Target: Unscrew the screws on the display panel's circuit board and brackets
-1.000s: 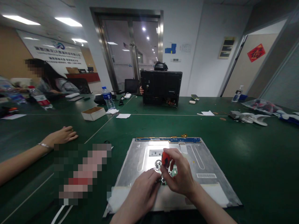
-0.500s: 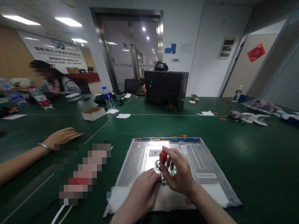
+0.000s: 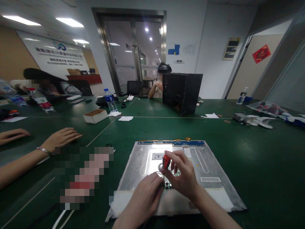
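Note:
Upright over the middle of a flat metal display panel [image 3: 205, 200], a screwdriver [image 3: 166, 161] with a red and black handle is gripped by my right hand [image 3: 184, 176], its thumb and fingers around the handle. Low beside the shaft, my left hand [image 3: 147, 194] has its fingers pressed together near the tip; what they pinch there is hidden. Under the tip, a small green circuit board [image 3: 168, 184] shows partly between my hands. A blue circuit strip [image 3: 171, 143] runs along the panel's far edge.
Left of the panel lies a blurred-out pink device [image 3: 92, 171] with white cables. Another person's hand and arm [image 3: 59, 140] rest at the left. Across the green table stand a black computer case [image 3: 183, 93], a person behind it, an open cardboard box [image 3: 95, 116] and bottles [image 3: 110, 100].
The black case has turned and shifted right, showing the person behind it. The seated person at left leans lower, and a second hand appears at the left edge. My hands have barely moved.

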`<state>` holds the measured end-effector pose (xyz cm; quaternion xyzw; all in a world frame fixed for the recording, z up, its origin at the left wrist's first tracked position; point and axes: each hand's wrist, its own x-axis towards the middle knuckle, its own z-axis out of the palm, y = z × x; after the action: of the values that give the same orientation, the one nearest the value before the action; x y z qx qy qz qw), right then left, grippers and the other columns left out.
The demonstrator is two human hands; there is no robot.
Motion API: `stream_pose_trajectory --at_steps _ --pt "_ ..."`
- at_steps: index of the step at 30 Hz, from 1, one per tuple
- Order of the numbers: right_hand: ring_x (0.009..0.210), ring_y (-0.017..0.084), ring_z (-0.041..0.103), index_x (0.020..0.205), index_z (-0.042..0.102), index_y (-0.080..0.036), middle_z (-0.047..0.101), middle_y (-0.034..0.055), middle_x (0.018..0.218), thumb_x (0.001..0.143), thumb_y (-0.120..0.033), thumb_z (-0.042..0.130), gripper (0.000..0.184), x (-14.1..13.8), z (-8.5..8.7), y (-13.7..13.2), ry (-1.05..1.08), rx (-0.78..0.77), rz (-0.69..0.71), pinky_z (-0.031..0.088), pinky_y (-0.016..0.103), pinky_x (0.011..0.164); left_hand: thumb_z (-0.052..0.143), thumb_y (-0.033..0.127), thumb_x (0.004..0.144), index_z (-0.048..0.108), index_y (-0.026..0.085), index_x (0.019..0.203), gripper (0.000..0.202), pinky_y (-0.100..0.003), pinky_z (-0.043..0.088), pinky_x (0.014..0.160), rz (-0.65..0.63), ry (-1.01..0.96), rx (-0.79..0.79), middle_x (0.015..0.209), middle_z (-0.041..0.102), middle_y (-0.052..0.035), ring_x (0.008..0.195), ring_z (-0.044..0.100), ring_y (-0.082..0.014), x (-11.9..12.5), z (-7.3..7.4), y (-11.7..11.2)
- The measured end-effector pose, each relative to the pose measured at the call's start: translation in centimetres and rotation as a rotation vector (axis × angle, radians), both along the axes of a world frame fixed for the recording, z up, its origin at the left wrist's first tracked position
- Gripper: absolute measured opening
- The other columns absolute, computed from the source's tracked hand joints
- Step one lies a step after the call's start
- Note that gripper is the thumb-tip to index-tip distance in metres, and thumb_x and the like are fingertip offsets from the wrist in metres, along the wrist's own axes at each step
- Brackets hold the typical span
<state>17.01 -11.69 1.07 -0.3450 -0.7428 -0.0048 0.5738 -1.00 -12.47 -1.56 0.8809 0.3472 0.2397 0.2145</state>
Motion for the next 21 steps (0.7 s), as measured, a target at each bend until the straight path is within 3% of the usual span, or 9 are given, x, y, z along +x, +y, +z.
stream_pose_trajectory --at_steps 9,21 --pt "0.060 0.012 0.056 0.144 0.039 -0.021 0.062 0.0059 0.095 0.090 -0.014 0.054 0.057 0.02 0.26 -0.35 -0.002 -0.020 0.054 0.049 0.023 0.048 0.042 0.013 0.093 0.055 0.020 0.096 0.016 -0.034 0.048 0.076 0.000 0.017 -0.009 0.098 0.066 -0.0078 0.088 0.062 -0.0241 0.01 0.11 -0.06" --pt "0.058 0.011 0.053 0.138 0.045 -0.026 0.061 0.0026 0.091 0.094 -0.023 0.060 0.046 0.05 0.24 -0.03 -0.008 0.004 0.020 0.049 0.022 0.048 0.043 0.013 0.091 0.057 0.021 0.097 0.017 -0.032 0.049 0.074 -0.005 -0.011 0.017 0.097 0.067 -0.0080 0.087 0.062 -0.0235 0.00 -0.22 0.03"
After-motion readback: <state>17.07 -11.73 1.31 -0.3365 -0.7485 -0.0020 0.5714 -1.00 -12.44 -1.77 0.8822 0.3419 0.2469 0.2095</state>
